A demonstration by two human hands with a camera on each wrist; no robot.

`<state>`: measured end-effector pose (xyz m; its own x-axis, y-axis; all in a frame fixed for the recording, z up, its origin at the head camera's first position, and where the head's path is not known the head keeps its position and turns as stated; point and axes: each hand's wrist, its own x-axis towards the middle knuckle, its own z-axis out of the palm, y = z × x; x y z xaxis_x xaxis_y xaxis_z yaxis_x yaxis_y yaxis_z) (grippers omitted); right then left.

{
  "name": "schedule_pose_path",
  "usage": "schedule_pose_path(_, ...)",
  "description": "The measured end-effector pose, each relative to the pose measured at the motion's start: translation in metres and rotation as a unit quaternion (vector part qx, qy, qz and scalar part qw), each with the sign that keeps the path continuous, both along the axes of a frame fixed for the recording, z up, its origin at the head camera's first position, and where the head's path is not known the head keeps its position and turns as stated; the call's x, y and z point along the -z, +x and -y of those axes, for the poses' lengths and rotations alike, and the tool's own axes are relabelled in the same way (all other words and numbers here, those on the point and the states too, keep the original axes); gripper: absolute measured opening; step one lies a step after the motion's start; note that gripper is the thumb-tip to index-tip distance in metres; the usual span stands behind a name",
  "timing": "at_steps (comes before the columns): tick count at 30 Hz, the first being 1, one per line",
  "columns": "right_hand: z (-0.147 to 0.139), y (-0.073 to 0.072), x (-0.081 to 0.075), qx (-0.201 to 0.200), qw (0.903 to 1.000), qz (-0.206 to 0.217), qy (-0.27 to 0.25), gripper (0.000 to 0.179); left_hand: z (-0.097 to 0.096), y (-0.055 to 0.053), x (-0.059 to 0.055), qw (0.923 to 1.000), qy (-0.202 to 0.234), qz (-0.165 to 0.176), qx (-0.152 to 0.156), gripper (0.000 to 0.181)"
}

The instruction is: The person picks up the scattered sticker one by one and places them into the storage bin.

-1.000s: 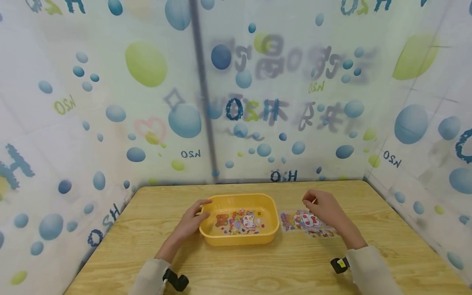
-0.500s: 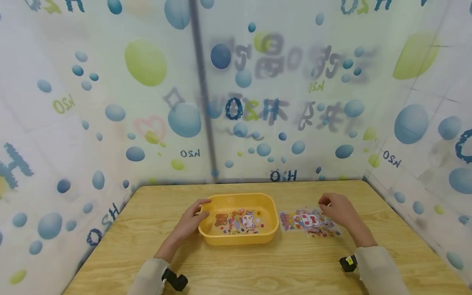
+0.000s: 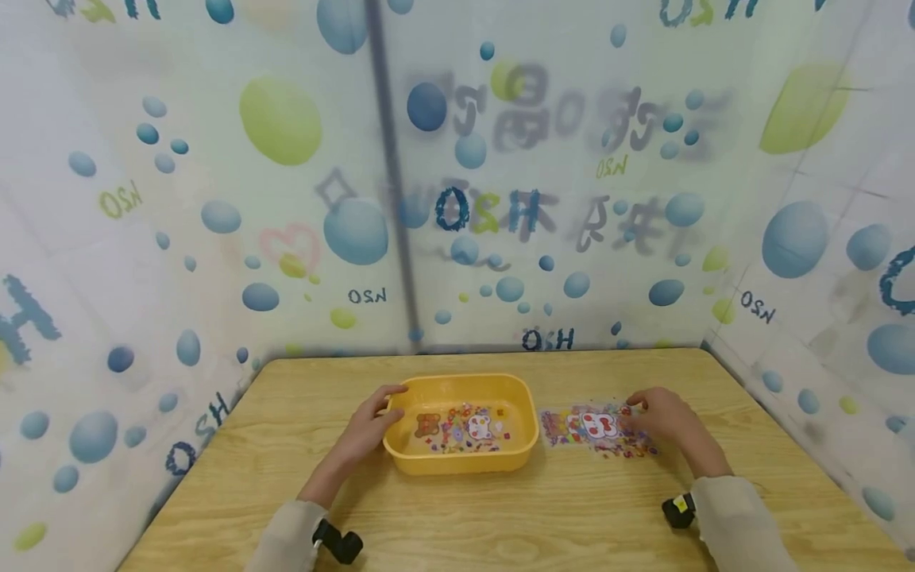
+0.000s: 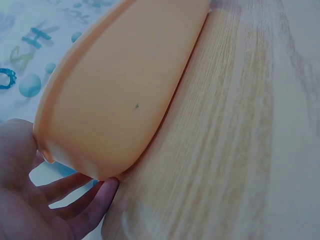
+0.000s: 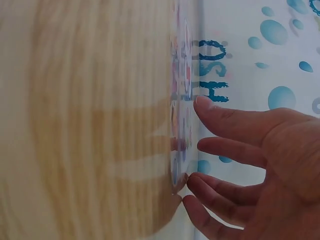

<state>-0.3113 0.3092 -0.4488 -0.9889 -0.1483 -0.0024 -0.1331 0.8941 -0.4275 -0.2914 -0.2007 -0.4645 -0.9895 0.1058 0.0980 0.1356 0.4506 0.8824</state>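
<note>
A shallow yellow plastic basin (image 3: 461, 463) stands on the table, its outer wall (image 4: 125, 85) filling much of the left wrist view. My left hand (image 3: 369, 425) grips its left end, thumb at the rim and fingers against the outside. Inside lie colourful printed pieces (image 3: 479, 427), with a brown bear and a white cartoon face among them. To the basin's right lies a clear, thin plastic sheet or bag (image 3: 599, 427) with a similar colourful print. My right hand (image 3: 668, 415) is at its right end, fingers spread with the fingertips (image 5: 192, 180) at its edge; contact is hard to tell.
The wood-grain table (image 3: 457, 524) runs back to a curtain (image 3: 457, 159) printed with blue and green bubbles, which also closes off both sides. A small black camera (image 3: 339, 542) is on the left wrist, another black camera (image 3: 677, 511) on the right.
My right hand has moved right and then lower, from above the printed plastic to its right end, and its fingers have loosened. The left hand and basin keep their places.
</note>
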Motion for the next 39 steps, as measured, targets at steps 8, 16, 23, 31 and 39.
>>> schedule_pose_path(8, 0.003, -0.001, 0.004, -0.003, 0.9998, 0.012, 0.018, 0.049, 0.002, -0.002, 0.000, 1.0000, 0.001, 0.000, 0.007, 0.043)
schedule_pose_path(16, 0.010, 0.001, 0.001, 0.005, 0.9990, 0.011, 0.043, 0.046, 0.001, -0.002, 0.002, 1.0000, -0.003, 0.001, 0.001, 0.042)
schedule_pose_path(23, 0.015, 0.004, -0.003, 0.014, 0.9986, 0.021, 0.047, 0.041, 0.001, -0.002, 0.003, 1.0000, 0.004, 0.000, 0.000, 0.042)
schedule_pose_path(31, 0.018, 0.003, -0.001, 0.028, 0.9987, 0.028, 0.032, 0.040, 0.001, -0.003, 0.002, 1.0000, -0.003, -0.004, 0.001, 0.042)
schedule_pose_path(39, 0.019, 0.006, 0.000, 0.042, 0.9984, 0.034, 0.017, 0.034, 0.001, -0.003, 0.004, 1.0000, -0.003, -0.007, -0.003, 0.041)
